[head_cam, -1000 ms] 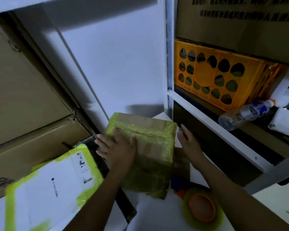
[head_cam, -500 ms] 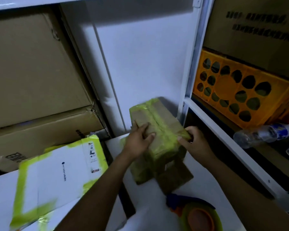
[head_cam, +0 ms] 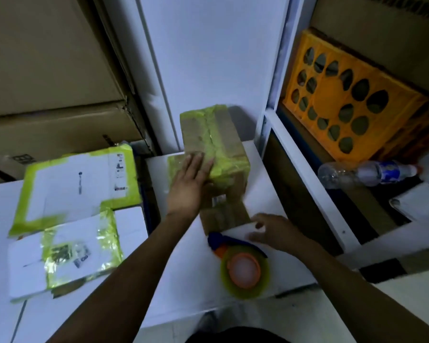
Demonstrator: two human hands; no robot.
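The hands work apart: the left hand [head_cam: 188, 186] lies flat, fingers spread, on the green-taped box [head_cam: 216, 134] at frame centre, likely steadying it on the white worktop [head_cam: 183, 280]. The right hand [head_cam: 275, 233], loosely bent and empty, reaches beside the tape dispenser [head_cam: 243, 268] lower centre, probably to fetch it.

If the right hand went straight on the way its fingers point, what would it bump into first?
The right hand points left, so it would probably meet the tape dispenser's blue handle first; the brown cardboard under the taped box lies about as close, and depth is hard to judge.
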